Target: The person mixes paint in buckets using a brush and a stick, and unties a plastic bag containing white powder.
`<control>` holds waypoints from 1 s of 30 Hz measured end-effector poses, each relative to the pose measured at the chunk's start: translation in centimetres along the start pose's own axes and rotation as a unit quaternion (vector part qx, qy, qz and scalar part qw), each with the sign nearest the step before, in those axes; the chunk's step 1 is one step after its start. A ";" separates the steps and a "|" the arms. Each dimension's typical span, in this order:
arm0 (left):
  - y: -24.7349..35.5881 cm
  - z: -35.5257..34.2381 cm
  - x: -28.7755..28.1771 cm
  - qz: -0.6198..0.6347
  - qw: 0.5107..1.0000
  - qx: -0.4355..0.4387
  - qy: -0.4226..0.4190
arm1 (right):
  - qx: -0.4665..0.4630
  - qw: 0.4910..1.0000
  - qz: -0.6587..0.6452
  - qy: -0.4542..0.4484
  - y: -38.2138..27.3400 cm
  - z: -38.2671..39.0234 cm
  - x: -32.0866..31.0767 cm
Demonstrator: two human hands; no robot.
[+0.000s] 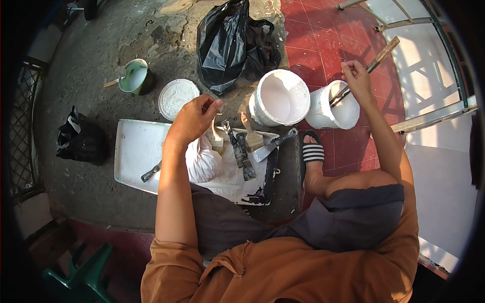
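Observation:
My left hand (pixel 196 117) hangs over the paint tray (pixel 139 146) with its fingers curled in; whatever they may hold is hidden. Under it lies a white plastic bag (pixel 203 159) in the tray. Beside that are a brush (pixel 216 141), another brush (pixel 252 137), putty knives with dark handles (pixel 242 151) and a scraper (pixel 262 151). Raised above the smaller white bucket (pixel 318 108), my right hand (pixel 357 80) has its fingertips pinched together; I cannot make out anything between them. A wooden stick (pixel 384 54) leans in that bucket, passing behind the hand.
A larger white bucket (pixel 282 98) holds pale paint. Nearby are a white lid (pixel 179 97), a green pail (pixel 135 77), a black bag (pixel 222 45) and a smaller black bag (pixel 81 139). At right is a metal frame (pixel 434 117); at lower left, a green stool (pixel 83 272).

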State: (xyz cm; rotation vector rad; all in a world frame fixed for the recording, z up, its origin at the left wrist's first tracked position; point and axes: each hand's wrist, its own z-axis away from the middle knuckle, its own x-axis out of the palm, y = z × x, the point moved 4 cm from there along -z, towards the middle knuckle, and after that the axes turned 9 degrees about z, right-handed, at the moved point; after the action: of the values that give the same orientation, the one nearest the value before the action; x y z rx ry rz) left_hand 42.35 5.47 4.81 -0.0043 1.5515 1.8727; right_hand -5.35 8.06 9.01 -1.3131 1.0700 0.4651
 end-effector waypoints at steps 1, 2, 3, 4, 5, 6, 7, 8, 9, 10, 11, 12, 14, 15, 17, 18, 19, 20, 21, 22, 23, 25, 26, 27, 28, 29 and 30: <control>-0.1 0.1 -0.4 -0.002 1.000 -0.010 0.009 | -0.032 0.997 0.042 -0.058 -4.0 0.7 0.6; -0.6 0.2 -0.9 -0.013 1.000 -0.011 0.021 | -0.108 0.987 0.059 -0.106 -8.5 1.7 0.8; -0.8 0.2 -1.1 -0.016 0.999 -0.018 0.024 | -0.184 0.968 0.075 -0.151 -12.2 2.6 1.2; -0.9 0.3 -1.3 -0.010 0.999 -0.016 0.031 | -0.185 0.968 0.073 -0.156 -14.6 3.1 1.4; -1.3 0.5 -1.4 -0.001 0.999 -0.015 0.038 | -0.239 0.946 0.074 -0.207 -17.1 4.0 2.2; -0.9 0.6 -1.3 0.008 0.999 -0.016 0.041 | -0.292 0.920 0.076 -0.252 -18.9 4.7 3.2; -0.7 0.7 -1.3 0.010 0.999 -0.018 0.042 | -0.293 0.918 0.077 -0.255 -20.1 5.1 4.1; -0.6 0.7 -1.6 0.004 0.998 -0.015 0.057 | -0.337 0.885 0.115 -0.301 -21.4 5.9 5.5; -1.0 0.8 -2.0 -0.001 0.997 -0.015 0.074 | -0.381 0.843 0.152 -0.347 -22.7 6.7 7.2; -0.9 0.8 -2.1 0.015 0.997 -0.004 0.082 | -0.402 0.821 0.178 -0.364 -23.1 7.3 8.8; -0.9 0.8 -2.3 0.019 0.996 -0.005 0.085 | -0.424 0.797 0.203 -0.380 -23.1 8.1 11.0; -0.6 0.9 -2.5 0.034 0.996 -0.007 0.088 | -0.422 0.769 0.261 -0.403 -23.3 8.8 13.1; -0.5 1.2 -2.9 0.076 0.990 0.004 0.118 | -0.426 0.734 0.314 -0.426 -22.6 10.1 18.2; -0.6 0.8 -2.6 0.080 0.990 0.005 0.117 | -0.400 0.718 0.375 -0.429 -20.6 10.3 20.9; -0.9 0.8 -2.9 0.075 0.987 0.042 0.136 | -0.384 0.695 0.430 -0.430 -19.6 10.8 23.7; -0.6 0.9 -3.0 0.063 0.992 0.011 0.112 | -0.374 0.682 0.453 -0.436 -19.1 11.1 24.4; -0.4 1.1 -3.1 0.064 0.992 0.009 0.112 | -0.363 0.668 0.477 -0.441 -18.7 11.3 24.9; -0.1 1.2 -2.9 0.076 0.991 0.012 0.113 | -0.358 0.647 0.484 -0.468 -17.7 11.1 26.0; -0.3 1.5 -3.3 0.085 0.989 0.013 0.118 | -0.362 0.645 0.482 -0.469 -18.3 11.3 25.9; -0.9 1.5 -3.5 0.071 0.991 0.008 0.116 | -0.360 0.652 0.464 -0.479 -18.7 11.4 25.5; -1.6 1.6 -3.7 0.071 0.991 0.005 0.117 | -0.357 0.660 0.445 -0.489 -19.1 11.7 25.2; -1.8 1.5 -3.9 0.074 0.990 0.027 0.116 | -0.323 0.678 0.429 -0.502 -19.0 12.2 24.3; -2.0 1.4 -4.0 0.076 0.990 0.028 0.115 | -0.289 0.696 0.410 -0.514 -18.9 12.5 24.0; -1.7 1.4 -3.9 0.072 0.991 0.024 0.106 | -0.286 0.695 0.413 -0.514 -18.7 12.8 23.8; -1.5 1.3 -3.8 0.069 0.993 0.019 0.096 | -0.315 0.679 0.421 -0.512 -18.5 13.3 24.0; -1.4 1.1 -3.5 0.072 0.993 0.022 0.093 | -0.343 0.662 0.429 -0.509 -18.3 13.7 24.0; -1.2 0.9 -3.2 0.081 0.991 0.038 0.096 | -0.338 0.662 0.433 -0.510 -17.7 14.0 24.3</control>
State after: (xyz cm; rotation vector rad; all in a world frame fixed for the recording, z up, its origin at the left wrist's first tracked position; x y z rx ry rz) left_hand 45.77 4.68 5.35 -0.0273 1.8002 1.9854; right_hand 25.52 9.73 -2.98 -0.7420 0.4217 2.2050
